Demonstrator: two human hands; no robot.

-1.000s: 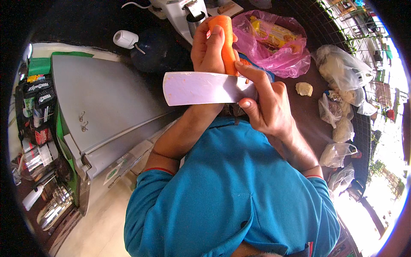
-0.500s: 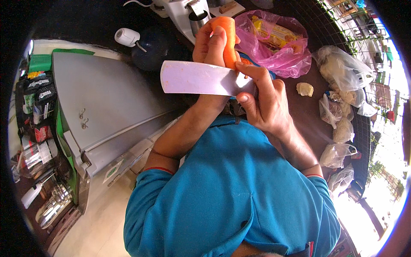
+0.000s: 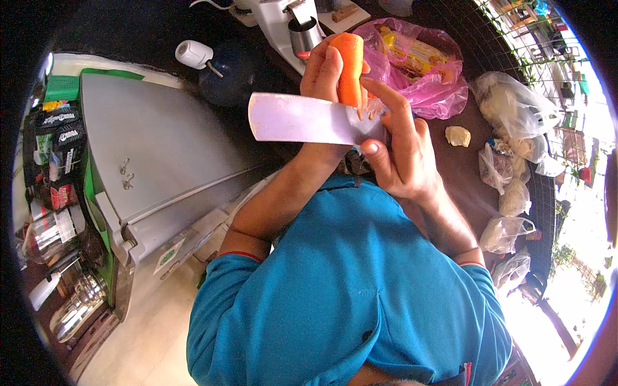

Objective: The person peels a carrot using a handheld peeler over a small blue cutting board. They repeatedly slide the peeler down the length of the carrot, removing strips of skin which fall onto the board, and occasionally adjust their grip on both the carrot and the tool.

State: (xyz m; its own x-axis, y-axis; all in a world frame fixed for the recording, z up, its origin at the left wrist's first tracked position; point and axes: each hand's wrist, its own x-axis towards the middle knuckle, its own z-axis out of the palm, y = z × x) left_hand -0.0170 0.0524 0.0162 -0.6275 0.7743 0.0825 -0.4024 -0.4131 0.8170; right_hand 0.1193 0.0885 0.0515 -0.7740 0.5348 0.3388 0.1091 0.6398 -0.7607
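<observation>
My left hand (image 3: pixel 320 72) is wrapped round a peeled orange carrot (image 3: pixel 349 61), its thick end up and its lower end cut into thin points. Just below lies the broad pale blade of a knife (image 3: pixel 293 118), pointing left across my left wrist. My right hand (image 3: pixel 409 151) grips this knife at its right end, thumb against the blade and index finger raised beside the carrot. The knife's handle is hidden in that hand. Orange shreds show behind the carrot tip, over something blue that is mostly covered.
Beyond my hands are a pink plastic bag (image 3: pixel 444 87) with a yellow packet (image 3: pixel 415 55), and a white machine with a metal cup (image 3: pixel 304 37). A pale lump (image 3: pixel 458 136) lies on the dark table. Clear bags (image 3: pixel 515 106) line the wire mesh at right; a grey panel (image 3: pixel 161 138) stands left.
The carrot has shifted slightly right and down in my left hand's grip. My right index finger has lifted off the carrot's lower end, and the blade has moved slightly right.
</observation>
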